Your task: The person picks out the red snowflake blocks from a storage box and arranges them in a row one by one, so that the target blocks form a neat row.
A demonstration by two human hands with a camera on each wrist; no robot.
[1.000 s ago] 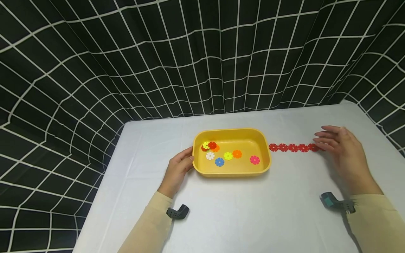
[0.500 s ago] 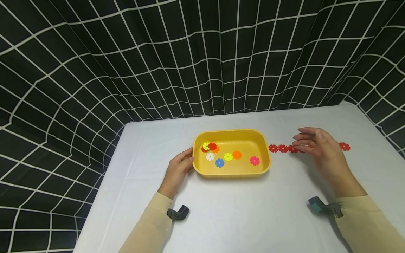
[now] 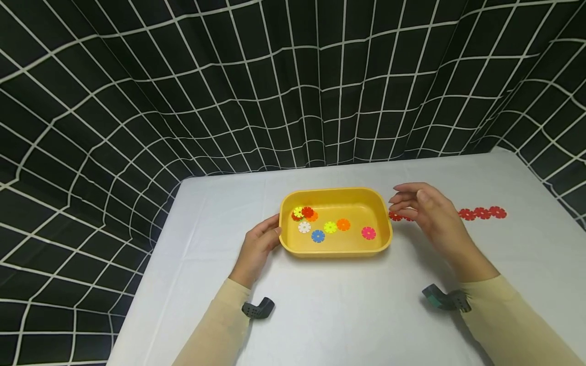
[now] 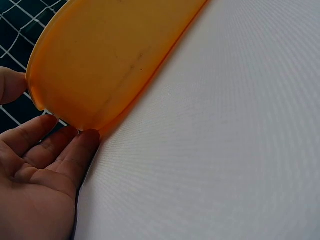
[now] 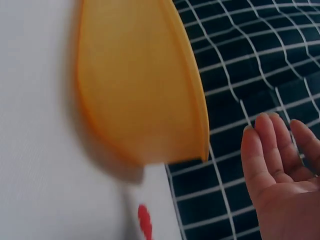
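In the head view, a yellow plastic tray (image 3: 336, 253) holds several notched, flower-shaped discs, among them a white disc (image 3: 304, 227), a blue disc (image 3: 318, 236) and a pink disc (image 3: 368, 233). The left hand (image 3: 256, 247) holds the tray's left end. In the left wrist view, fingertips (image 4: 90, 136) meet the outside of the end wall, with the thumb at the rim. Off the tray's right end lies a row of red discs (image 3: 482, 213), its middle hidden by the right hand (image 3: 437, 218). That hand is over the row with relaxed fingers and holds nothing.
A white cloth (image 3: 339, 305) covers the table. Black curtain with white grid lines (image 3: 293, 91) hangs behind and at both sides. Each wrist bears a dark camera, such as the left wrist camera (image 3: 258, 308).
The right hand has moved left along the red row toward the tray, uncovering the right end of the row. The left hand and the tray stay in place.
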